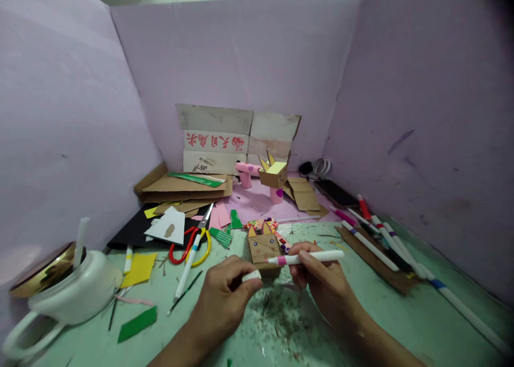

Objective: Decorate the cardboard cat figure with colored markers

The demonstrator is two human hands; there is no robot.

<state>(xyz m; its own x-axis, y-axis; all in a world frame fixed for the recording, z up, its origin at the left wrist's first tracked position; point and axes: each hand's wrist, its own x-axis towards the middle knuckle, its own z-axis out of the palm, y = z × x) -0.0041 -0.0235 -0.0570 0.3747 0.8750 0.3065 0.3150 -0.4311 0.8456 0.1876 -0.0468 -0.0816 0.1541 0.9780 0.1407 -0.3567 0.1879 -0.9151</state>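
Left hand (228, 289): thumb and fingers pinched around a small white cylindrical cap (251, 275). Right hand (315, 270): fingers wrapped on a white marker with a pink band (321, 256), tip pointing left. Tip is over the lower front of a brown cardboard box with pointed ears and two drawn eyes (262, 247), which sits on the pale green surface (401, 316) just beyond and between the hands; can't tell if tip touches it. Near left edge, white ceramic teapot-like vessel (80, 289). Scissors with red and yellow handles (199, 229) lie left of the box, blades apart. Right side: white pens with coloured bands (371, 247). Farther back, second eared cardboard box (273, 176) above a pink stand (276, 196). Behind, pale cardboard panel with red characters (217, 142) leans upright.
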